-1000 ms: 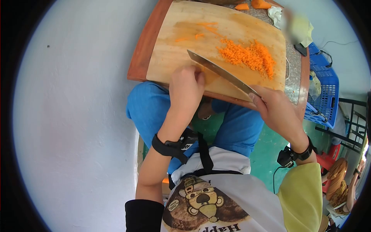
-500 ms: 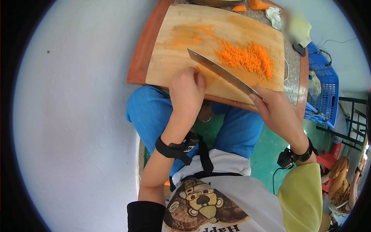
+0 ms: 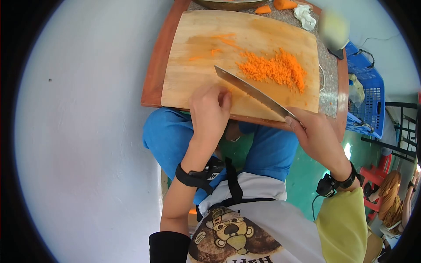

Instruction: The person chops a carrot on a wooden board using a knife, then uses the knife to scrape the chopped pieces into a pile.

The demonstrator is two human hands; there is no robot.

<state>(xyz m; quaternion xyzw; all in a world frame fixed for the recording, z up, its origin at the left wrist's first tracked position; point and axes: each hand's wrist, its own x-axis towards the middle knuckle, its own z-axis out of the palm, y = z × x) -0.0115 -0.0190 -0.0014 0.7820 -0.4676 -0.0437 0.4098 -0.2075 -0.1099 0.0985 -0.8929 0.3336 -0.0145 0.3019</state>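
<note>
My right hand (image 3: 310, 127) is closed round the handle of a wide-bladed kitchen knife (image 3: 256, 94). The blade slants up and left, low over the wooden cutting board (image 3: 184, 79). My left hand (image 3: 209, 103) is curled at the board's near edge, left of the blade; a little orange carrot shows at its fingertips, and the rest of what it pinches is hidden. Beyond the blade lies a heap of finely chopped carrot (image 3: 276, 68). Several loose carrot strips (image 3: 226, 40) are scattered on the board's far left part.
Past the board are carrot pieces (image 3: 284, 4), a crumpled white tissue (image 3: 305, 17) and the rim of a metal pan (image 3: 230, 5). A blue plastic basket (image 3: 372, 105) stands at the right, with a red stool (image 3: 375, 177) below. Another person's leg (image 3: 389, 193) shows at the far right.
The view has shifted slightly, so the board sits lower in the picture. The knife stays in my right hand and lies a little flatter; my left hand is still curled beside it.
</note>
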